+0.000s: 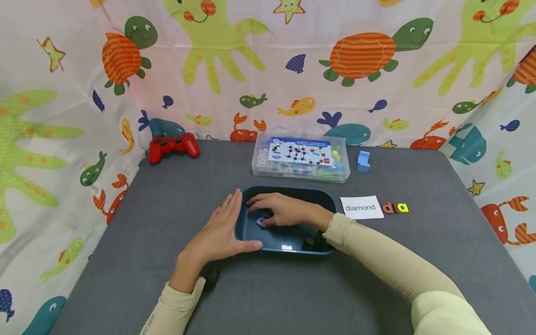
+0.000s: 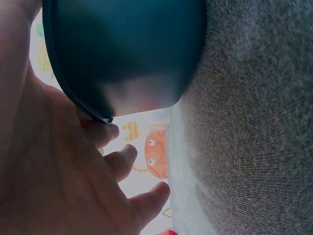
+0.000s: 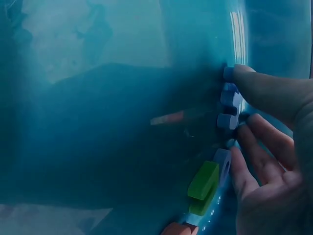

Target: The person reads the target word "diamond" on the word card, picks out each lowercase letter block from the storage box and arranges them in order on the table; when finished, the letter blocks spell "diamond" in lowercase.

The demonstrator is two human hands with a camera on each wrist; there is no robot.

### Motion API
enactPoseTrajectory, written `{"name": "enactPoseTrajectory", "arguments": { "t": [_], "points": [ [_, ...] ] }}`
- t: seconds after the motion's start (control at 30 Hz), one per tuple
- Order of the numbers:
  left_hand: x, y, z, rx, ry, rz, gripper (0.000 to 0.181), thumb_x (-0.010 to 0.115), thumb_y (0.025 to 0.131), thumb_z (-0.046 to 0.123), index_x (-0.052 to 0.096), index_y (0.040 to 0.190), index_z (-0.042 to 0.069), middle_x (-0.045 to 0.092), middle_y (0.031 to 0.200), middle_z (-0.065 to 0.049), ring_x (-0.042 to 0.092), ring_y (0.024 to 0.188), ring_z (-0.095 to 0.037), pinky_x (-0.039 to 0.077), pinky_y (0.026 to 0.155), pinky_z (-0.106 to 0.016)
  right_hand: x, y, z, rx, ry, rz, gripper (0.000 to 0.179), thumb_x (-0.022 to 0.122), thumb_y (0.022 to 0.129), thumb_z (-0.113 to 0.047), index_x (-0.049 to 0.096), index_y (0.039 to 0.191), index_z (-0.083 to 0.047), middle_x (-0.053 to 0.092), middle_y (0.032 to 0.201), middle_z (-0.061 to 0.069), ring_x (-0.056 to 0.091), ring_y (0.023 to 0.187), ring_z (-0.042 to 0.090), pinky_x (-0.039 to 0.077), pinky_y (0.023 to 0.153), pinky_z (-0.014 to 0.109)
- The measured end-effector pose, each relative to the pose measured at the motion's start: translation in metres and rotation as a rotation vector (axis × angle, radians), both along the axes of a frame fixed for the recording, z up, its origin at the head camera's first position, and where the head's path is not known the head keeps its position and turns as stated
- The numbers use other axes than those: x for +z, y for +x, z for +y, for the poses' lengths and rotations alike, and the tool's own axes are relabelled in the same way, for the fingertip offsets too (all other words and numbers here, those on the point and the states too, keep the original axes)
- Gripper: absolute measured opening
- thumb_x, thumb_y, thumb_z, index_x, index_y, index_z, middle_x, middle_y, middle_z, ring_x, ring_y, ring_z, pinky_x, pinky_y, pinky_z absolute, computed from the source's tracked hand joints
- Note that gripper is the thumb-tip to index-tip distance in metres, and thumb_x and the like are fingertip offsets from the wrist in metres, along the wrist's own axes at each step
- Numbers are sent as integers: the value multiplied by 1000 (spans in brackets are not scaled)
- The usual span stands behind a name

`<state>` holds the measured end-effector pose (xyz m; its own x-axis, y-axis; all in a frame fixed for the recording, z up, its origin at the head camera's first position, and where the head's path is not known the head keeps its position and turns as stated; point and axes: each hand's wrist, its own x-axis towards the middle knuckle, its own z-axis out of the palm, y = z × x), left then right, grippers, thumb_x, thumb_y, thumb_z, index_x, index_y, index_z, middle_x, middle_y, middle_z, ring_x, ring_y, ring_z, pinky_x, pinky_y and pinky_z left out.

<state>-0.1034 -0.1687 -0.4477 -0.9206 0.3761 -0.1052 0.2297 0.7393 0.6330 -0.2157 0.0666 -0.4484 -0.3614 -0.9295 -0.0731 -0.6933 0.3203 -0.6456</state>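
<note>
My left hand [image 1: 222, 232] is spread along the left end of a dark teal plastic basin [image 1: 289, 190], its palm side against the rim. In the left wrist view, straight fingers [image 2: 149, 203] reach past the basin's outer wall. Inside the basin is my right hand [image 1: 284, 209], thumb and fingers spread low. Its thumb touches a light purple letter piece [image 3: 230, 98] on the basin floor. Fingertips lie beside another lavender piece [image 3: 223, 159]. A green letter piece [image 3: 205, 186] and an orange-red piece [image 3: 178, 229] are further along, hidden by the hand in the head view.
Right of the basin lie a "diamond" word card [image 1: 362, 207], a brownish-red letter d [image 1: 388, 208], a small red piece [image 1: 395, 208] and a yellow letter [image 1: 402, 208]. Behind are a clear kit box [image 1: 299, 172], a blue block [image 1: 363, 161] and a red game controller [image 1: 173, 146].
</note>
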Motion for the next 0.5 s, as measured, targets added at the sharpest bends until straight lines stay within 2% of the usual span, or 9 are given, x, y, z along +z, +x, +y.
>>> {"name": "enactPoseTrajectory", "arguments": {
  "t": [0.5],
  "points": [
    [-1, -1, -2, -10, 0, -20, 132, 73, 86, 76, -2, 173, 12, -4, 179, -3, -4, 164, -31, 5, 126, -67, -1, 0, 1, 46, -2, 17, 27, 75, 102, -12, 78, 128, -7, 49, 161, 16, 45, 149, 30, 38, 121, 47]
  ]
}}
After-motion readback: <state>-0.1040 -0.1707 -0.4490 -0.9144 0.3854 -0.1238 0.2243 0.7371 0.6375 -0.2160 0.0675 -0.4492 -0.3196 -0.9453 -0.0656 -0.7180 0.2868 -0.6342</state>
